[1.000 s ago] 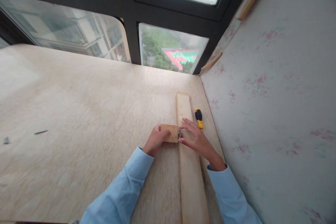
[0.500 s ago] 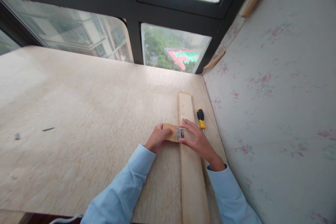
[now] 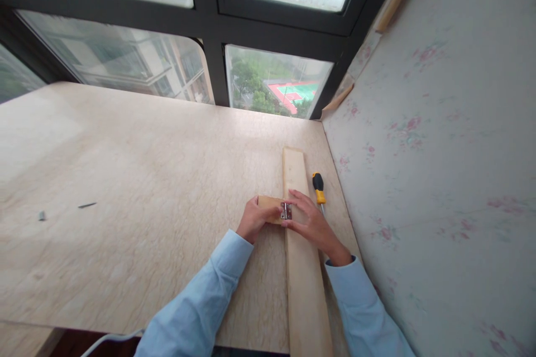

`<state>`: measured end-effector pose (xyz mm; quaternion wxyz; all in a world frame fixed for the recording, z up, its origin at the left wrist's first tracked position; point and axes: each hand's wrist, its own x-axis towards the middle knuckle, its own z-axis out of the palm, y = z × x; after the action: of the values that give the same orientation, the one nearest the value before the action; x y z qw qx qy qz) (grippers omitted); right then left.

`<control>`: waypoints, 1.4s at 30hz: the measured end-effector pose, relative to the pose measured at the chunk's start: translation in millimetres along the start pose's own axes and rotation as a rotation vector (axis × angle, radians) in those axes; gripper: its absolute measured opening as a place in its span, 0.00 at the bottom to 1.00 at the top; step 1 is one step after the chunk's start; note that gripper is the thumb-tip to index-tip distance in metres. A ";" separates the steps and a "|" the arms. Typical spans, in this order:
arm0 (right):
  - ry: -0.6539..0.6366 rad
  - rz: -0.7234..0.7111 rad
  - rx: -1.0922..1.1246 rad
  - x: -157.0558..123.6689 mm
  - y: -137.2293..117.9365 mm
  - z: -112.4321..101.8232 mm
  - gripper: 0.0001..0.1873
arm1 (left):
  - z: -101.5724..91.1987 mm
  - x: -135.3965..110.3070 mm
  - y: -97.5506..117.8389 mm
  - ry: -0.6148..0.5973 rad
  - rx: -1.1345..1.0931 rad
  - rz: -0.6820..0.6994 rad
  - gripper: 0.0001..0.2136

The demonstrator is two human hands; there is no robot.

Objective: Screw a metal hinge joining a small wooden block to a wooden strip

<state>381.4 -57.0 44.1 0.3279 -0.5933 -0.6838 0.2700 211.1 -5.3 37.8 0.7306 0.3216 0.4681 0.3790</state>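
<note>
A small metal hinge [image 3: 286, 211] with screw holes lies across the joint between a short wooden block [image 3: 269, 201] and a long wooden board [image 3: 309, 301]. My left hand [image 3: 253, 220] grips the short block from its left side, and its thumb reaches onto the hinge's left leaf. My right hand [image 3: 313, 224] rests over the long board, its thumb and a fingertip at the hinge's lower and upper edges. Beyond that hand, to the right of the board, lies a screwdriver [image 3: 319, 187] with a black and yellow handle, its tip hidden.
On the left of the marble-patterned surface [image 3: 146, 206] lie a thin dark pointed piece [image 3: 87, 205] and a small grey piece [image 3: 41, 216]. A flowered wall [image 3: 419, 189] bounds the right side, and dark-framed windows [image 3: 209, 22] the back. A white cable [image 3: 113, 338] hangs at the front edge.
My left thumb has slid right from the block onto the hinge. My right hand keeps its place at the hinge. The whole view has shifted slightly.
</note>
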 end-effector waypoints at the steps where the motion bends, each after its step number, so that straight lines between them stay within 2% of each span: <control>1: -0.001 -0.005 -0.001 -0.5 0.3 0.4 0.24 | 0.5 -0.1 -0.2 0.009 0.004 0.004 0.19; 11: -0.016 -0.028 -0.016 -2.0 3.5 0.5 0.28 | 1.8 0.6 -3.7 0.044 0.023 0.038 0.20; 42: 0.003 -0.077 -0.019 -0.6 7.1 2.0 0.26 | 2.3 5.2 -8.5 0.071 0.024 0.063 0.19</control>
<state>384.4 -56.5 37.4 0.3333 -0.5702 -0.7080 0.2499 216.9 -5.5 29.3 0.6975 0.3311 0.4879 0.4073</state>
